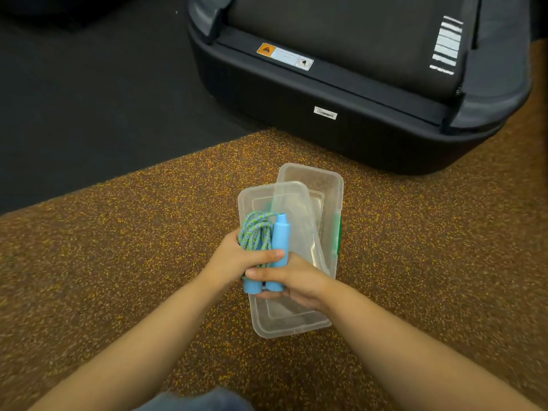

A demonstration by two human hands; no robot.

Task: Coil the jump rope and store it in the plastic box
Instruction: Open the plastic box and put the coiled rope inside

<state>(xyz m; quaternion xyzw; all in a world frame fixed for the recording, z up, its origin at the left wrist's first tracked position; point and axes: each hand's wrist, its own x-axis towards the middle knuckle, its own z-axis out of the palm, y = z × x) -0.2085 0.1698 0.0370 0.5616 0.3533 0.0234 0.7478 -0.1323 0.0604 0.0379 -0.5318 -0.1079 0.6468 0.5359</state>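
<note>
Holding the coiled jump rope (257, 235) just above the open plastic box (292, 324), both hands close their grip on it: left hand (234, 259) around the coils, right hand (292, 281) around the blue handles (280, 241).

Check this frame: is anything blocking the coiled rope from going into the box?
Nothing visible does. Both hands, left and right, hold the coiled jump rope directly above the open plastic box. Its lid lies off to the far right side, clear of the opening.
</note>
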